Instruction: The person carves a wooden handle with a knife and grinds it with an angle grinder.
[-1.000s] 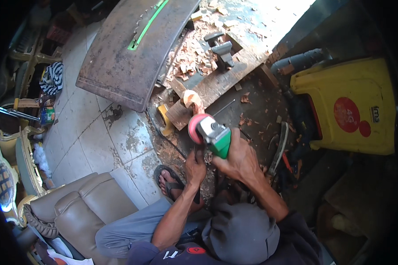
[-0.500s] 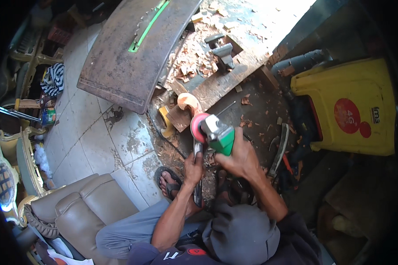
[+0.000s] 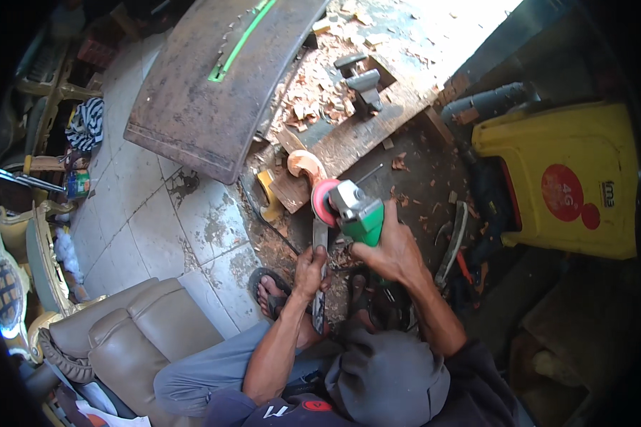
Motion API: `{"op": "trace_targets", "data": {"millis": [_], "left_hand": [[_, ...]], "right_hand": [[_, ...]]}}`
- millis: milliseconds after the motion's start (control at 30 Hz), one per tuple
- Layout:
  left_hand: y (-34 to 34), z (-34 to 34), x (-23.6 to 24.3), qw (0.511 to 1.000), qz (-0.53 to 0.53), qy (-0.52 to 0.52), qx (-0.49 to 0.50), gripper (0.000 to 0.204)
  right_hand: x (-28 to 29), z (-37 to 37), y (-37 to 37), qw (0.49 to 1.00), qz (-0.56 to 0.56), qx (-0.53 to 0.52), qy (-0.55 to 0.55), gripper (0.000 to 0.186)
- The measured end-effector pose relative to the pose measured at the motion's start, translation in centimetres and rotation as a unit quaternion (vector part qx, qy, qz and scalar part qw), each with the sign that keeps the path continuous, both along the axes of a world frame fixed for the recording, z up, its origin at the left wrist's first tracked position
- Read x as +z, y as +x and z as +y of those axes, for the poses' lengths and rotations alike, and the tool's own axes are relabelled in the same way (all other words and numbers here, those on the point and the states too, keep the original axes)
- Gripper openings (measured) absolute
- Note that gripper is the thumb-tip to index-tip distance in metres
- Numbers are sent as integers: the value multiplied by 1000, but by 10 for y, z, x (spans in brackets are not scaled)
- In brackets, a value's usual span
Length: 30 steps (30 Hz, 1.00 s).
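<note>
The left hand [image 3: 310, 272] grips a scroll-ended workpiece [image 3: 320, 235], the right hand [image 3: 394, 250] a green grinder [image 3: 364, 225]; its disc [image 3: 325, 203], at the left hand's twelve o'clock, could cut it if the tool slips.

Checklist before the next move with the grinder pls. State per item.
1. Right hand on green-and-silver angle grinder: ok, wrapped around its green housing.
2. Left hand on long, narrow grey-brown strip: ok, gripping it.
3. Left hand clear of round pinkish-red disc: ok, a gap shows, though narrow.
4. Strip joined to curled reddish-brown wooden piece: cannot tell, the disc covers that spot.
5. Strip fixed in grey metal vise: not ok, it is hand-held, apart from the vise.
6. Disc stopped: cannot tell from a still.
</note>
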<state>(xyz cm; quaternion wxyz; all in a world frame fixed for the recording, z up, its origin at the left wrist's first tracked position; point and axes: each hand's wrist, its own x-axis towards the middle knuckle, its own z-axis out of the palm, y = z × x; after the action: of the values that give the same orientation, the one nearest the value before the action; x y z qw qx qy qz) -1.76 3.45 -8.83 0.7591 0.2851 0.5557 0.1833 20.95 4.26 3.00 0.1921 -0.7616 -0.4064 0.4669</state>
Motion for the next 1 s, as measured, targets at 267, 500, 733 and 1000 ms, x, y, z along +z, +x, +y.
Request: {"op": "trace_targets", "data": {"millis": [267, 500, 733, 1000], "left_hand": [[-8, 6, -10, 999, 7, 11, -33, 29], [3, -4, -16, 995, 53, 84, -16, 29], [10, 1, -5, 983, 109, 144, -35, 33], [4, -7, -32, 968, 136, 206, -40, 29]], "right_hand": [[2, 7, -2, 1000, -12, 9, 5, 76], [10, -10, -9, 992, -71, 48, 95, 64], [17, -1, -19, 987, -98, 71, 102, 59], [22, 2, -14, 984, -114, 74, 113, 58]]}}
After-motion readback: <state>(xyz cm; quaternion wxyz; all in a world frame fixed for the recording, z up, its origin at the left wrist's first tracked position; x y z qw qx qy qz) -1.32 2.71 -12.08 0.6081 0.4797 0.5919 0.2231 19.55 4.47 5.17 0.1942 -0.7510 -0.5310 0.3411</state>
